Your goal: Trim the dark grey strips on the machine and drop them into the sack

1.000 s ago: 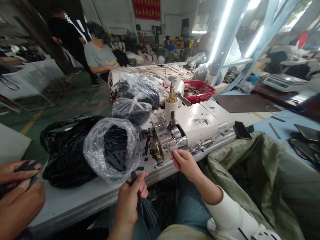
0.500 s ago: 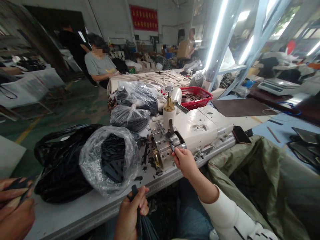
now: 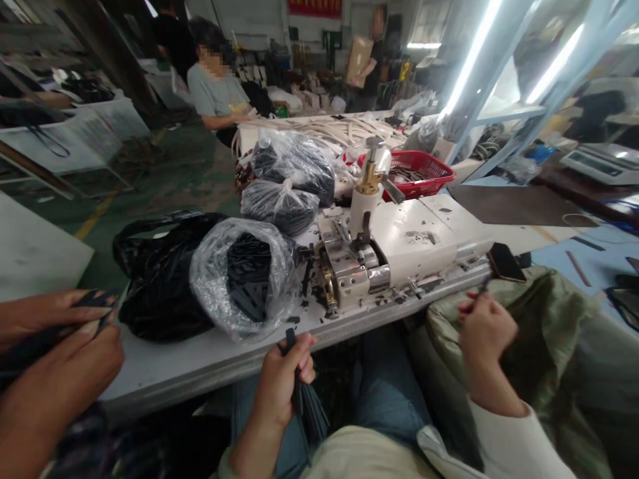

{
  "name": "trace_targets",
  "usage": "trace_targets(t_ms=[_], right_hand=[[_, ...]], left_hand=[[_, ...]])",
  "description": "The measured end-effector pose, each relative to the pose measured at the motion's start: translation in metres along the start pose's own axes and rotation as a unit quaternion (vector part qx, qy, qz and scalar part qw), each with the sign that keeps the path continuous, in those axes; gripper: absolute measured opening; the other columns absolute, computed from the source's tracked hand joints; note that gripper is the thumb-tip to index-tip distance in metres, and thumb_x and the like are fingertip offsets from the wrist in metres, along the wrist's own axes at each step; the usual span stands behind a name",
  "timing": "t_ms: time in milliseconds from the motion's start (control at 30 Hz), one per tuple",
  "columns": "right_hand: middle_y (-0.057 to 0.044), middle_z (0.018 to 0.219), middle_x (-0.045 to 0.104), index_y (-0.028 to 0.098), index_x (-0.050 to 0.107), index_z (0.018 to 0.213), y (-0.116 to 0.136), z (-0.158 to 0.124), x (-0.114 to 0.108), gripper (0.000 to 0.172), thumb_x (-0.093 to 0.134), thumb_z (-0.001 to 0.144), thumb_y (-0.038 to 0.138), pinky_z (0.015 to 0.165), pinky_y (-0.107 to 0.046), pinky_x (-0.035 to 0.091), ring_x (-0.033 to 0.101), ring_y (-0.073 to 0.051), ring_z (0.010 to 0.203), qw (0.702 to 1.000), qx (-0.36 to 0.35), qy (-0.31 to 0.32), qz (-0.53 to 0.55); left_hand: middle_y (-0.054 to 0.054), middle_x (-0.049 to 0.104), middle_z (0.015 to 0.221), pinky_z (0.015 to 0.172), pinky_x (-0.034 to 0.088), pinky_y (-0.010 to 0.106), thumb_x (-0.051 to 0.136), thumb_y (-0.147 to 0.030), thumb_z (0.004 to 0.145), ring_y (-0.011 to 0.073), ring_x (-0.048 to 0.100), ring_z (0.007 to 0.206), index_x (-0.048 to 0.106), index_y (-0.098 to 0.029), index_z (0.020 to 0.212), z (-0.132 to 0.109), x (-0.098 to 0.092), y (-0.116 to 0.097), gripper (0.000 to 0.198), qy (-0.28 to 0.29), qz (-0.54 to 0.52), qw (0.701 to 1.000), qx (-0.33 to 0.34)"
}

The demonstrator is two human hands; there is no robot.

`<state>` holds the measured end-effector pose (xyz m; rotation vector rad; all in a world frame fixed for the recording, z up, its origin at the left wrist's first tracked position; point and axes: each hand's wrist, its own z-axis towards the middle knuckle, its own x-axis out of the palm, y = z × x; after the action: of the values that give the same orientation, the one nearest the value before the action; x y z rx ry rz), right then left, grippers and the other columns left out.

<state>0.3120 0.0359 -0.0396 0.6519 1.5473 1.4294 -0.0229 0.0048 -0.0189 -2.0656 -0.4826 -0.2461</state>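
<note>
My left hand (image 3: 284,382) is closed round a bundle of black strips (image 3: 305,409) below the table's front edge, over my lap. My right hand (image 3: 486,332) is pinched on one thin dark strip (image 3: 480,290), held above an olive-green sack (image 3: 549,346) to the right of the machine. A cream and metal machine (image 3: 394,249) with a brass-topped post stands on the table in front of me. A clear bag of black strips (image 3: 244,276) lies open just left of it.
A co-worker's two hands (image 3: 54,359) hold black strips at the lower left. Black bags (image 3: 154,279), tied clear bags (image 3: 287,176), a red basket (image 3: 414,169) and a phone (image 3: 505,261) sit on the table. People stand further back.
My right hand has drawn back from the machine's front to the right, over the green sack, carrying a thin strip. My left hand keeps its bundle. The view has shifted right.
</note>
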Motion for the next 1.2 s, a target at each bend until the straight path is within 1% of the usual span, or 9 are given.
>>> trace_targets(t_ms=[100, 200, 300, 367, 467, 567, 733, 933, 1200], right_hand=[[-0.024, 0.080, 0.067, 0.016, 0.071, 0.083, -0.034, 0.037, -0.070, 0.034, 0.051, 0.082, 0.044, 0.057, -0.044, 0.039, 0.064, -0.035, 0.072, 0.932, -0.144, -0.008, -0.334], [-0.027, 0.096, 0.067, 0.008, 0.068, 0.110, -0.034, 0.024, -0.090, 0.050, 0.055, 0.079, 0.045, 0.065, -0.049, 0.043, 0.063, -0.040, 0.085, 0.891, -0.213, 0.058, -0.396], [-0.014, 0.086, 0.070, 0.013, 0.069, 0.109, -0.004, -0.040, -0.054, 0.048, 0.050, 0.085, 0.049, 0.062, -0.039, 0.049, 0.064, -0.026, 0.071, 0.907, -0.114, 0.355, -0.197], [-0.010, 0.091, 0.069, 0.018, 0.066, 0.117, 0.018, -0.087, -0.016, 0.043, 0.055, 0.086, 0.046, 0.061, -0.031, 0.050, 0.062, -0.019, 0.070, 0.841, -0.092, 0.530, -0.049], [-0.005, 0.076, 0.067, 0.019, 0.076, 0.091, 0.037, -0.133, 0.029, 0.023, 0.071, 0.077, 0.037, 0.060, -0.026, 0.048, 0.060, -0.015, 0.067, 0.761, -0.120, 0.637, 0.021], [-0.001, 0.058, 0.063, 0.017, 0.074, 0.070, 0.040, -0.142, 0.047, 0.018, 0.076, 0.072, 0.035, 0.046, -0.022, 0.043, 0.054, -0.011, 0.049, 0.766, -0.021, 0.641, 0.047], [0.001, 0.052, 0.062, 0.015, 0.067, 0.062, 0.043, -0.125, 0.046, 0.024, 0.082, 0.065, 0.033, 0.038, -0.016, 0.038, 0.049, -0.006, 0.040, 0.808, 0.174, 0.533, 0.179], [0.000, 0.052, 0.064, 0.013, 0.066, 0.060, 0.048, -0.128, 0.036, 0.026, 0.086, 0.060, 0.030, 0.038, -0.013, 0.041, 0.051, -0.004, 0.039, 0.803, 0.249, 0.495, 0.219], [-0.009, 0.066, 0.072, 0.010, 0.066, 0.069, 0.030, -0.129, 0.029, 0.025, 0.078, 0.073, 0.032, 0.044, -0.013, 0.051, 0.060, -0.008, 0.046, 0.723, 0.373, 0.524, 0.251]], left_hand=[[-0.006, 0.043, 0.045, 0.042, 0.030, 0.022, 0.077, -0.033, 0.070, 0.0066, 0.039, 0.038, 0.067, -0.017, 0.069, -0.007, 0.009, 0.003, 0.018, 0.042, 0.031, 0.999, -0.005], [-0.005, 0.048, 0.040, 0.040, 0.030, 0.022, 0.074, -0.036, 0.071, 0.0079, 0.041, 0.036, 0.061, -0.016, 0.070, -0.010, 0.022, 0.012, 0.024, 0.093, 0.112, 0.989, 0.007], [-0.004, 0.052, 0.040, 0.039, 0.028, 0.021, 0.071, -0.041, 0.073, 0.0087, 0.042, 0.035, 0.059, -0.016, 0.071, -0.012, 0.034, 0.022, 0.028, 0.160, 0.224, 0.961, 0.008], [-0.004, 0.054, 0.042, 0.039, 0.029, 0.021, 0.071, -0.041, 0.073, 0.0090, 0.043, 0.036, 0.060, -0.016, 0.073, -0.014, 0.037, 0.028, 0.027, 0.202, 0.271, 0.941, 0.001], [-0.004, 0.053, 0.044, 0.039, 0.030, 0.021, 0.071, -0.037, 0.073, 0.0095, 0.045, 0.038, 0.060, -0.016, 0.074, -0.018, 0.031, 0.032, 0.024, 0.210, 0.284, 0.935, -0.006], [-0.005, 0.052, 0.043, 0.039, 0.028, 0.021, 0.072, -0.038, 0.073, 0.0088, 0.044, 0.037, 0.057, -0.016, 0.072, -0.025, 0.014, 0.032, 0.026, 0.170, 0.252, 0.952, -0.018], [-0.006, 0.047, 0.042, 0.040, 0.028, 0.020, 0.067, -0.042, 0.079, 0.0067, 0.040, 0.036, 0.064, -0.012, 0.083, -0.030, -0.008, 0.025, 0.031, 0.142, 0.126, 0.982, -0.017], [-0.010, 0.044, 0.042, 0.039, 0.030, 0.020, 0.074, -0.033, 0.073, 0.0064, 0.040, 0.035, 0.067, -0.014, 0.097, -0.023, -0.001, 0.021, 0.031, 0.075, 0.040, 0.995, 0.046], [-0.010, 0.044, 0.041, 0.038, 0.029, 0.019, 0.077, -0.029, 0.068, 0.0052, 0.040, 0.034, 0.067, -0.016, 0.080, -0.024, 0.002, 0.011, 0.021, 0.012, 0.000, 0.997, 0.072]])
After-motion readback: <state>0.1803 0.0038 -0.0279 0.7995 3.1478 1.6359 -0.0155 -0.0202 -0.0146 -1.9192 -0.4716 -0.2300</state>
